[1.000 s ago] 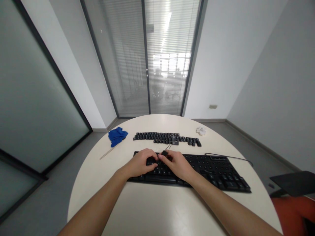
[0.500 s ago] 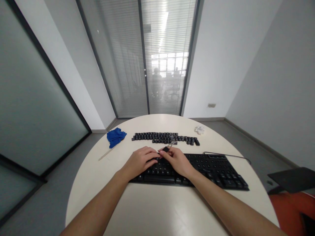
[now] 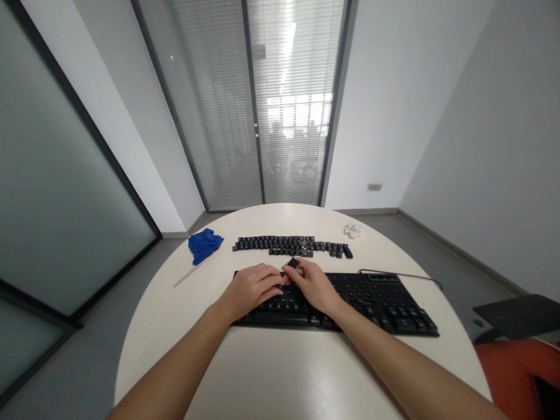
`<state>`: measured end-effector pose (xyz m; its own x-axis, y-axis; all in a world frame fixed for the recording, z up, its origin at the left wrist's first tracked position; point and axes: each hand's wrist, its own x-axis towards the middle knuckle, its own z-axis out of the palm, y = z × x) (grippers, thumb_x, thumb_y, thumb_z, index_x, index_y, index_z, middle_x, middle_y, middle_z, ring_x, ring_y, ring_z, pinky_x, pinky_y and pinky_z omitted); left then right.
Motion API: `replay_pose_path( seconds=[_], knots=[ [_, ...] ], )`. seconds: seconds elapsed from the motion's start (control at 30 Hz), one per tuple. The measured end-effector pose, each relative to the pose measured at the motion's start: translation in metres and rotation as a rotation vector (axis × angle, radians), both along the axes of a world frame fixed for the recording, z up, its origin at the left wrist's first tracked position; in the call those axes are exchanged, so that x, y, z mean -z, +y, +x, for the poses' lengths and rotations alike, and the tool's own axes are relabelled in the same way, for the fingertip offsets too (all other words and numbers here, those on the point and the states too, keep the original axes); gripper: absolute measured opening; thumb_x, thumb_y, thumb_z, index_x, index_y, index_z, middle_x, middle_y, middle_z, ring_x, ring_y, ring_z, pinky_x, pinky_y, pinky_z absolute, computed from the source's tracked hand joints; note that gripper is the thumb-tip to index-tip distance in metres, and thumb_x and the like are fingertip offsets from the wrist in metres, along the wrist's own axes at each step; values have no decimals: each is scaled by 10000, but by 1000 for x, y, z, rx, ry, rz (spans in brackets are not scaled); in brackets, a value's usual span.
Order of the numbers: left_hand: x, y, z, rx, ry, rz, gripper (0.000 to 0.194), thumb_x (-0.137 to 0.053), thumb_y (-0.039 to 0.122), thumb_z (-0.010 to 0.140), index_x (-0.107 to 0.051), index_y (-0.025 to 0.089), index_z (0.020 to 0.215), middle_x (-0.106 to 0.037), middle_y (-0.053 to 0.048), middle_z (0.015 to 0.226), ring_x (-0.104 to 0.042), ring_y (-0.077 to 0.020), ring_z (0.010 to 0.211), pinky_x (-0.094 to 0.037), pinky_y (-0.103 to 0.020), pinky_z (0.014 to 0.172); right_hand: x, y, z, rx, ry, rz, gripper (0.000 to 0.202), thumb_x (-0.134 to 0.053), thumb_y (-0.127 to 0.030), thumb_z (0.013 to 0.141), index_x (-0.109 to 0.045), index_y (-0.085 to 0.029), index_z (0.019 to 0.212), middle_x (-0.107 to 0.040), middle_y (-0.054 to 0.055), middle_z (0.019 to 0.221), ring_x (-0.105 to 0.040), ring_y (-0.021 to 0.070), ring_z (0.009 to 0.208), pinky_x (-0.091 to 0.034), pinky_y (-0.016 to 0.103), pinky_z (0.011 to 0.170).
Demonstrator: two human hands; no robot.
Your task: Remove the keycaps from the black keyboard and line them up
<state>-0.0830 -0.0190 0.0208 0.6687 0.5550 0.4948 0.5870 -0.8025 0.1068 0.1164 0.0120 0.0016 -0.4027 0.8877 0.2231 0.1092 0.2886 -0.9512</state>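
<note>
A black keyboard [image 3: 385, 303] lies under both my hands, near the middle of the table. My right hand [image 3: 317, 286] is closed around a small keycap puller [image 3: 293, 263], whose black handle shows between thumb and fingers; thin wire loops point away towards the far side. Above the keyboard's left part rests my left hand [image 3: 256, 287], fingers bent and thumb a little apart. Its fingertips reach the keys and come close to the right hand's fingertips. Whether anything small lies under them is hidden. Beyond the hands, loose black keycaps [image 3: 275, 242] stand in rows.
On the round cream table [image 3: 280, 373], a blue cloth [image 3: 204, 245] lies at the far left beside a thin wooden stick [image 3: 188, 274]. A crumpled white wad [image 3: 352, 231] sits at the far right. The keyboard cable [image 3: 406, 273] runs off right, towards an orange and black chair [image 3: 507, 367].
Both hands stay nearly in place over the keyboard. The puller has tilted a little in my right hand, so its wires show less. The whole view has shifted slightly.
</note>
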Motion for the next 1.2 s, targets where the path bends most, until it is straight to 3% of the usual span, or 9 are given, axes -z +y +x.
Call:
replay_pose_path(
  seconds=[0.13, 0.3, 0.47, 0.6, 0.73, 1.2],
  knots=[
    [4, -1, 5, -40, -153, -20, 139, -550, 309, 947, -630, 209, 1002, -683, -42, 1006, -628, -169, 958, -513, -300, 860, 3, 3, 1, 41, -22, 19, 279, -563, -421, 899, -630, -157, 834, -701, 50, 759, -661, 184, 726, -498, 279, 722],
    [16, 11, -10, -345, -322, -87, 253, -587, 301, 913, -602, 240, 1159, -665, -38, 1041, -621, -170, 867, -529, -313, 805, -2, 3, 6, 156, -205, 73, 265, -574, -398, 888, -691, -163, 856, -706, 38, 725, -630, 177, 673, -452, 266, 641],
    [23, 33, -30, -537, -400, -222, 149, -599, 287, 871, -682, 250, 989, -685, -20, 1047, -625, -170, 835, -515, -275, 711, -10, 2, 10, 183, -237, 98, 227, -602, -351, 869, -693, -166, 962, -691, 20, 685, -593, 157, 623, -437, 252, 611],
    [22, 52, -33, -675, -365, -291, 165, -645, 319, 824, -709, 255, 962, -719, -7, 976, -640, -176, 814, -494, -289, 774, -9, 1, 10, 172, -251, 112, 221, -598, -352, 868, -693, -172, 956, -662, 5, 652, -560, 148, 599, -424, 250, 600],
    [19, 65, -28, -818, -175, -376, 208, -644, 366, 824, -718, 272, 995, -724, -8, 848, -656, -192, 794, -471, -279, 712, -6, -1, 9, 145, -252, 111, 221, -599, -355, 864, -699, -171, 937, -642, 3, 645, -538, 147, 599, -411, 252, 591],
    [18, 86, -7, -761, 4, -307, 167, -632, 298, 826, -704, 272, 974, -707, -36, 1083, -637, -254, 1027, -478, -327, 830, -12, -3, 9, 167, -291, 105, 182, -611, -303, 845, -712, -161, 899, -558, -11, 595, -498, 138, 567, -365, 243, 553]
  ],
)
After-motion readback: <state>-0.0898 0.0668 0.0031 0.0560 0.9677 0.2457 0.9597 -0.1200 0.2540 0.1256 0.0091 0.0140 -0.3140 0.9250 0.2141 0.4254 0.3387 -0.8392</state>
